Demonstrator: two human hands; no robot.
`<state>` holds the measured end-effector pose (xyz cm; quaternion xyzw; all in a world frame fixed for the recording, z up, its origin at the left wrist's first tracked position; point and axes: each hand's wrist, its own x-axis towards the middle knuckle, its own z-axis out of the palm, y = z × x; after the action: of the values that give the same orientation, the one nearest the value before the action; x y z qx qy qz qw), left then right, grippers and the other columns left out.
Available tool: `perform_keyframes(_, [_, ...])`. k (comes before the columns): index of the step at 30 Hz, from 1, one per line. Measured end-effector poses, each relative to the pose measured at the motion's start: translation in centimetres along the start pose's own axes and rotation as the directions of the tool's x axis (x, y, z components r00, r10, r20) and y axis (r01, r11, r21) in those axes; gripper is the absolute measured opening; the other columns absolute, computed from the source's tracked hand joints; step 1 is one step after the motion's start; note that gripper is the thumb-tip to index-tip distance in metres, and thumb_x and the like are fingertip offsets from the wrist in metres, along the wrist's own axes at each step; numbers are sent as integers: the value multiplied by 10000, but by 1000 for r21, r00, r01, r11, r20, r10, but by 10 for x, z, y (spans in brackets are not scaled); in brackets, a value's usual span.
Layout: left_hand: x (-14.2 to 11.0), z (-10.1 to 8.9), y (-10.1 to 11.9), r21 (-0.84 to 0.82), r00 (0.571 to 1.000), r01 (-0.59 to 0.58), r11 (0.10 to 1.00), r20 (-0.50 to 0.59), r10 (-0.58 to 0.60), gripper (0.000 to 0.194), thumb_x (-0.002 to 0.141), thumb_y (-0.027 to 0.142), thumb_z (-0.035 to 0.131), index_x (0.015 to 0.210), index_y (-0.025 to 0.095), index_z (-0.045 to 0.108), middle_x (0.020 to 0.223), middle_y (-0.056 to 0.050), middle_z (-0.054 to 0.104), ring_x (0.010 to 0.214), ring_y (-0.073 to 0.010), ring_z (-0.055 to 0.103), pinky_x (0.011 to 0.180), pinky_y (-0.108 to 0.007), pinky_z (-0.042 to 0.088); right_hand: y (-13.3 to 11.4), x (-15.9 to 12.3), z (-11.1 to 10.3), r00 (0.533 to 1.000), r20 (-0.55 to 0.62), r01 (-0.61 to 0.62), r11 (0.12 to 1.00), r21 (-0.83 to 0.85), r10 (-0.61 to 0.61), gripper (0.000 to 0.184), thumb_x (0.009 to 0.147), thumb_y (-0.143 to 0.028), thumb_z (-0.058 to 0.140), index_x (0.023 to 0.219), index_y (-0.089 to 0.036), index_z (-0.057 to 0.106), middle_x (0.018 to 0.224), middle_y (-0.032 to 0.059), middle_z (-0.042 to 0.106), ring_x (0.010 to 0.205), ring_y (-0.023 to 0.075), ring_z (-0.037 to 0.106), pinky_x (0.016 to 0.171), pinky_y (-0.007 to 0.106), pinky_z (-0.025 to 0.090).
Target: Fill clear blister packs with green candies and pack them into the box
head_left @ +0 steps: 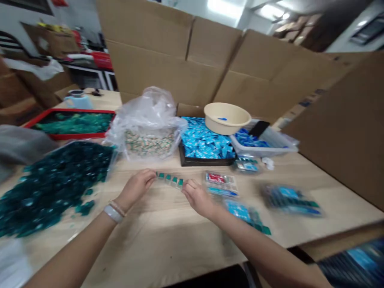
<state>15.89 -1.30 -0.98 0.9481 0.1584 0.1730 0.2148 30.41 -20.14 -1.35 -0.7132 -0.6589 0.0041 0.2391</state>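
Between my two hands stretches a short strip of clear pieces with green squares [169, 179], held above the wooden table. Fingers of my left hand [136, 187] pinch its left end; a pale band and a bracelet circle that wrist. The strip's other end is pinched by my right hand [198, 197]. Just right of that hand lies a clear pack with red and blue contents [220, 184]. Another pack with a light blue sachet and green pieces [246, 214] lies partly behind my right forearm. The exact kind of the strip is too blurred to tell.
Dark green pieces [60, 180] are heaped at left, near a red tray [109, 134]. Behind stand a plastic bag of small pieces [150, 140], a black tray of blue sachets [207, 161], a cream basin [225, 127] and a clear bin [279, 144]. Cardboard walls [162, 60] enclose the back.
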Motion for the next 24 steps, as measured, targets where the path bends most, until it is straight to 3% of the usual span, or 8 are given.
perform_keyframes(2, [31, 5, 25, -136, 994, -64, 989, 78, 75, 203, 818, 273, 377, 807, 186, 560, 848, -33, 596, 803, -152, 536, 747, -268, 398, 12, -20, -34, 977, -126, -160, 981, 110, 174, 112, 820, -204, 401, 812, -175, 509, 803, 56, 542, 749, 156, 489, 679, 285, 422])
perform_keyframes(3, [46, 9, 42, -194, 989, -84, 977, 102, 105, 214, 819, 294, 377, 788, 181, 556, 792, -22, 592, 750, -141, 535, 706, -248, 399, 22, -30, -51, 943, -190, -248, 957, 151, 274, 99, 806, -234, 431, 831, -177, 508, 790, 50, 541, 716, 150, 490, 657, 282, 422])
perform_keyframes(7, [110, 46, 112, -444, 955, -71, 893, 229, 190, 154, 770, 282, 460, 742, 161, 551, 693, 0, 583, 642, -114, 528, 609, -207, 394, 80, -66, -106, 728, -312, -532, 790, 305, 610, 159, 747, -324, 484, 782, -171, 513, 660, 12, 518, 582, 120, 461, 542, 243, 397])
perform_keyframes(9, [136, 76, 136, -520, 948, 115, 846, 312, 62, 160, 717, 248, 531, 841, 147, 545, 658, 1, 578, 576, -110, 530, 551, -203, 394, 113, -79, -116, 588, -208, -653, 610, 449, 782, 178, 722, -341, 490, 753, -166, 504, 596, -10, 501, 495, 94, 432, 459, 213, 367])
perform_keyframes(11, [150, 106, 146, -479, 916, 315, 820, 378, -131, 269, 651, 214, 599, 898, 130, 535, 621, 0, 568, 541, -117, 532, 522, -207, 394, 141, -89, -111, 451, -30, -749, 397, 531, 892, 176, 697, -332, 504, 728, -158, 497, 547, -27, 494, 410, 69, 393, 393, 195, 333])
perform_keyframes(13, [152, 132, 145, -387, 876, 422, 820, 406, -260, 257, 596, 180, 636, 831, 115, 556, 574, -7, 553, 547, -138, 542, 524, -221, 395, 161, -96, -97, 377, 95, -807, 276, 522, 922, 159, 681, -310, 522, 668, -155, 489, 482, -39, 477, 351, 57, 368, 362, 192, 318])
perform_keyframes(17, [142, 159, 134, -272, 834, 476, 836, 440, -332, 120, 639, 214, 589, 586, 117, 542, 476, -39, 519, 552, -189, 559, 524, -259, 391, 180, -103, -66, 347, 119, -847, 256, 466, 930, 171, 674, -303, 554, 613, -160, 483, 368, -69, 403, 306, 65, 370, 348, 190, 292])
perform_keyframes(24, [142, 163, 138, -205, 838, 467, 860, 414, -356, 146, 632, 255, 602, 586, 135, 533, 619, -89, 581, 709, -244, 582, 624, -302, 401, 189, -105, -58, 390, 96, -862, 326, 388, 916, 151, 707, -266, 535, 600, -165, 501, 345, -73, 393, 319, 71, 384, 377, 191, 271])
